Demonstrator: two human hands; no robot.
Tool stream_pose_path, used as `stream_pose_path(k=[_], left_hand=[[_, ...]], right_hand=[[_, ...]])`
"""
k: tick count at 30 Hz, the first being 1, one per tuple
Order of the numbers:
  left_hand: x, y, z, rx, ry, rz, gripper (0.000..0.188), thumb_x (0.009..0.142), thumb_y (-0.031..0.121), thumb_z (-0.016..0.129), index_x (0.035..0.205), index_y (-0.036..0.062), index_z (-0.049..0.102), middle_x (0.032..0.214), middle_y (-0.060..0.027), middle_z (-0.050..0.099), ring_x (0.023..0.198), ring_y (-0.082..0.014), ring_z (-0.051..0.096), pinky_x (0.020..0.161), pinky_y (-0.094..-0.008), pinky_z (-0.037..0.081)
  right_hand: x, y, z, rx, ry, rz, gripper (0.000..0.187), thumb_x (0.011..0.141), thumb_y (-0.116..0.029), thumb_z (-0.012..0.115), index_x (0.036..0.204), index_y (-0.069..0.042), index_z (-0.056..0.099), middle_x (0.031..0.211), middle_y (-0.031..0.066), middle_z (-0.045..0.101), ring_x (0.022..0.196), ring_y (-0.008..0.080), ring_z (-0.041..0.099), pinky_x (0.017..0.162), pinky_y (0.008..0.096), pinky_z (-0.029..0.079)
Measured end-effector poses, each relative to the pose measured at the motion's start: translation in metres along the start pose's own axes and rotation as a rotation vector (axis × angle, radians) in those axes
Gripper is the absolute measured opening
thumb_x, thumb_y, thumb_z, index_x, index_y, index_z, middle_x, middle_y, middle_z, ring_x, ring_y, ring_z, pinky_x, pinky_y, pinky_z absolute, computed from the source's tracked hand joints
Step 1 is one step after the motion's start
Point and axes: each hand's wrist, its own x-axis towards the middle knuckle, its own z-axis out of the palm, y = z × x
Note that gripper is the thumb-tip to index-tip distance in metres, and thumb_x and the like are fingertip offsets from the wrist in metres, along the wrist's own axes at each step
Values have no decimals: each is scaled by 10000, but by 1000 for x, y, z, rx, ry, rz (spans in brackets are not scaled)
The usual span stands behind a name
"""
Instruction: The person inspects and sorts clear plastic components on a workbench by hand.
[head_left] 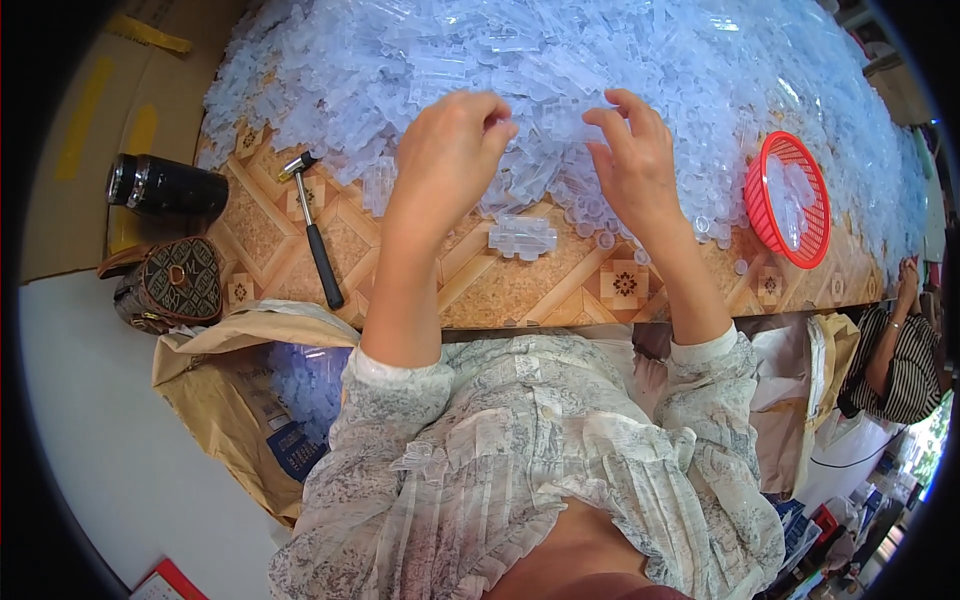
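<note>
Both of my hands are raised over the near edge of a large heap of clear plastic pieces (500, 60). My left hand (450, 150) is curled, thumb close to the bent fingertips; whatever may be in it is too small or hidden to make out. To its right, my right hand (637, 160) has its fingers bent but apart, with nothing plainly held. Clear pieces of the heap lie behind and between the hands. On the table in front of me lies a block of clear plastic parts (522, 238), below and between my wrists.
A hammer (318, 240) with a black handle lies left on the patterned table (490, 295). Beyond it are a black flask (170, 187) and a small patterned bag (170, 285). A red basket (823, 220) holds clear pieces at right. An open paper sack (215, 400) hangs below the edge. Another person (895, 360) is far right.
</note>
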Motion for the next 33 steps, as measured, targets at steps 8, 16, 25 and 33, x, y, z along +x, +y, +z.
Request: stream_pose_path(k=[8,16,25,33], left_hand=[[55,-2,43,232,127,93,336,722,253,758,925,6,657,989,-168,572,965,-341,555,797,-416,484],[56,-4,39,124,46,122,506,687,270,788,1052,-4,568,1020,-179,600,995,-320,559,853,-396,469],[39,7,11,-666,-114,-52,500,748,223,774,1125,14,521,957,-94,609,799,-161,632,655,-289,494],[16,4,19,-1352,-297,-224,426,881,260,655,1197,20,501,979,-82,602,732,-158,644,597,-249,561]], right_hand=[[-5,-8,-14,303,48,393,291,752,-85,732,999,-36,586,986,95,580,804,205,583,690,321,476],[-12,4,-8,662,167,707,267,812,-128,710,1031,-26,596,950,28,546,718,76,510,631,225,442],[-1,2,-7,674,182,649,395,840,-115,661,1213,-33,561,967,65,535,758,107,498,644,229,440],[6,-34,-17,719,-25,549,365,911,-107,522,1269,-36,524,932,155,643,800,178,606,719,304,481]])
